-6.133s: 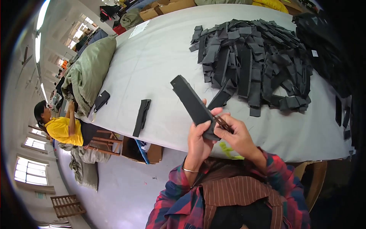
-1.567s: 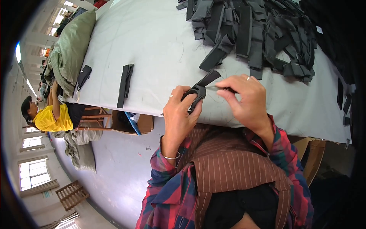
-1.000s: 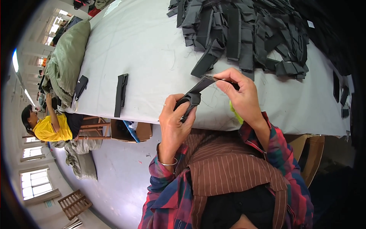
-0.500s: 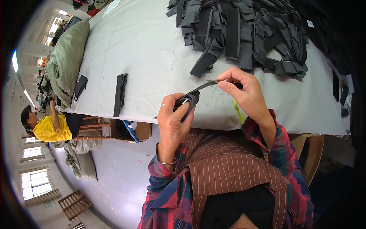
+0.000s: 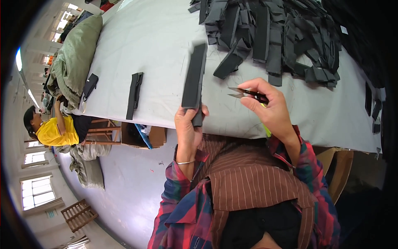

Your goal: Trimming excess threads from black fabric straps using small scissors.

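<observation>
Head view: one strip in hand, one set apart, big pile on table

The strip is held upright over the table, far end blurred. Its near end is clamped between thumb and fingers of the left hand. Snips are gripped in the right hand, thumb and forefinger pressed on them; blades are spread, aimed leftward, nothing between them. Strip and blades are apart, so no cut is being made. A yellow-green cord is seen by the right wrist.

Progress, as judged: one strip is being worked. Whether it is done can't be told; edges are too small to read. A lone strip is laid to the left, well apart from the rest; its status can't be confirmed. Most strips are heaped in the pile beyond the right hand, touched by neither hand. Whether that is finished or waiting stock isn't settled by layout alone. No count possible; strips overlap.
</observation>
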Motion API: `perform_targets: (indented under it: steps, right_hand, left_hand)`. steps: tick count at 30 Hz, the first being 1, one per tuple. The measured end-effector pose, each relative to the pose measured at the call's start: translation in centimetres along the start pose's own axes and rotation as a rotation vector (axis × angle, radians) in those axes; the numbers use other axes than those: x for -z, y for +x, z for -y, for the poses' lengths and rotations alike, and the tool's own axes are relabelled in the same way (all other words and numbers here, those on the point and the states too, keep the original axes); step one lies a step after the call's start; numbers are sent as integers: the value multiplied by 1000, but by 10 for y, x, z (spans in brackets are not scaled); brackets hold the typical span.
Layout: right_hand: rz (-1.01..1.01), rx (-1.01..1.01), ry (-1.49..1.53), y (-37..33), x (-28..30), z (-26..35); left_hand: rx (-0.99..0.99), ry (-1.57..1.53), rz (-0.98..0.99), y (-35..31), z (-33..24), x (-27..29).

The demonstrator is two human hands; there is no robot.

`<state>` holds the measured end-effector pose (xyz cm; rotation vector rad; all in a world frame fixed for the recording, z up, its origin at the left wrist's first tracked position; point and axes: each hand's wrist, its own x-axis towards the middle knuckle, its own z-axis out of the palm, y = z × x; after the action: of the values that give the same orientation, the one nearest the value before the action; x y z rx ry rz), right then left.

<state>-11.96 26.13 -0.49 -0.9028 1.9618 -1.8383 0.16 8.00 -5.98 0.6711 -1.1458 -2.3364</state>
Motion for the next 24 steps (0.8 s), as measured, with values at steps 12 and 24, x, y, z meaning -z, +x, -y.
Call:
perform_targets:
  steps: [12, 24]
  right_hand:
    - [304, 163, -224, -10, -21, -27]
    - [262, 57, -88, -20, -9, -24]
  left_hand:
    - [234, 61, 307, -11, 18, -12]
    - [-16, 196, 207, 4, 29, -22]
